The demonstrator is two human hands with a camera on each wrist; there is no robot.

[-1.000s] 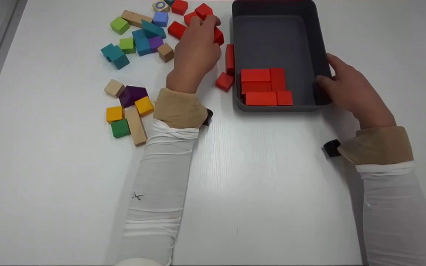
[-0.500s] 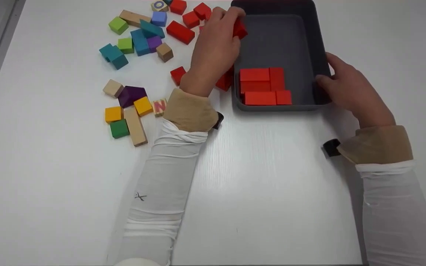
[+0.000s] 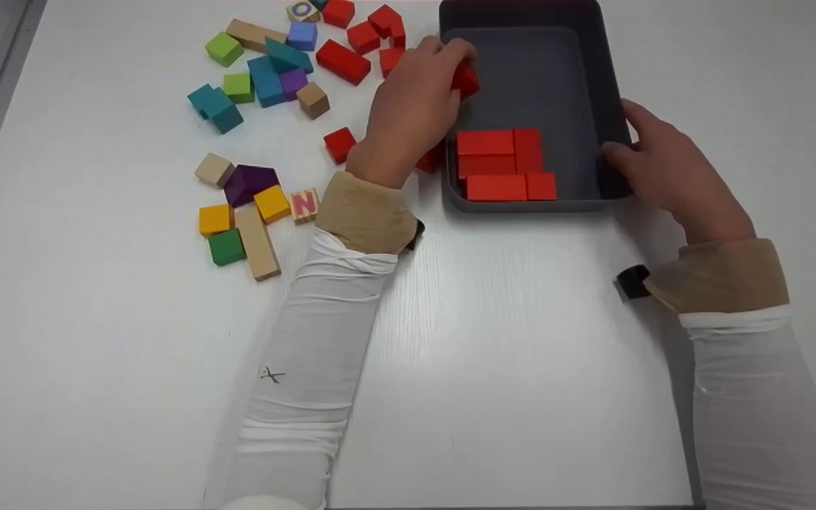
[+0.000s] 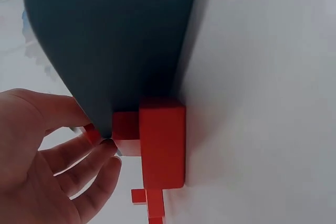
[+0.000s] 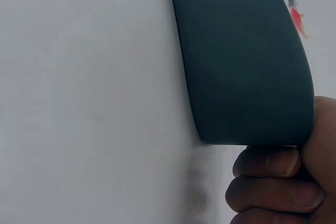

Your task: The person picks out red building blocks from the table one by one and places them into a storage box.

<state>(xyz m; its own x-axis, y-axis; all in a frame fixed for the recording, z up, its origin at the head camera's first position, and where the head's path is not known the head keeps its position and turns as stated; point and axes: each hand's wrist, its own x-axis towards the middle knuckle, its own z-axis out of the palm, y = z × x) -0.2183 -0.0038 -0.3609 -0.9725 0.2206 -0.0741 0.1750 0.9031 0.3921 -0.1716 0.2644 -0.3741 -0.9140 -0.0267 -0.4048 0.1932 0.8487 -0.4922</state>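
Observation:
My left hand point(image 3: 411, 106) reaches over the left wall of a dark grey tray point(image 3: 528, 207), pinching a red block point(image 3: 467, 80) just inside it. The left wrist view shows the thumb and fingertips at the tray's edge, with part of that held block point(image 4: 93, 135) between them. Several red blocks point(image 3: 496, 188) lie packed in the tray's near left corner. My right hand point(image 3: 684, 170) grips the right wall, thumb on the inside. Its curled fingers point(image 5: 273, 195) show against the outer wall in the right wrist view.
Outside the tray's left wall stand red blocks point(image 4: 163, 150), partly hidden by my left arm in the head view. More red blocks point(image 3: 343, 61) lie beyond. Farther left are teal blocks point(image 3: 218, 110), yellow blocks point(image 3: 216, 219), a green block point(image 3: 227, 247) and a letter block point(image 3: 304, 205).
The left hand has picked up a red block from the loose group and carried it right, over the tray's left wall, then slightly nearer. The right hand keeps its grip on the tray.

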